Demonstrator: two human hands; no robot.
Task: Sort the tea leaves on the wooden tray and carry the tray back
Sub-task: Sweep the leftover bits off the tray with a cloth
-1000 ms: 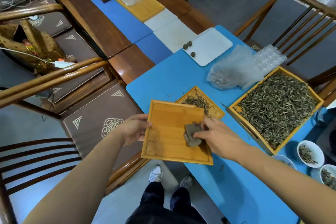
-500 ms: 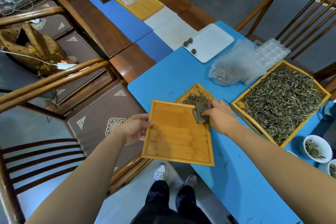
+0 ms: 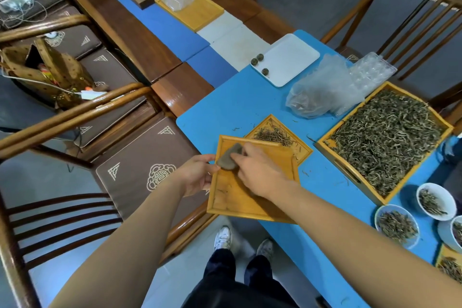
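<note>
A bare wooden tray (image 3: 232, 197) lies at the near left corner of the blue table. My left hand (image 3: 197, 175) grips its left rim. My right hand (image 3: 260, 170) presses a grey-brown cloth (image 3: 228, 156) onto the tray's far left corner. Just behind this tray sits a smaller wooden tray (image 3: 301, 149) with a small heap of tea leaves (image 3: 273, 135). To the right stands a large wooden box (image 3: 350, 170) full of tea leaves (image 3: 385, 142).
Three white bowls of leaves (image 3: 436, 201) stand at the right edge. A clear plastic bag (image 3: 322, 92) and a white tray (image 3: 287, 60) with three tea balls lie further back. Wooden chairs (image 3: 140, 157) flank the table on the left and far right.
My right hand has swept the cloth from the tray's near right, up to its far right corner, then across to its far left corner. My left hand stays on the rim.
</note>
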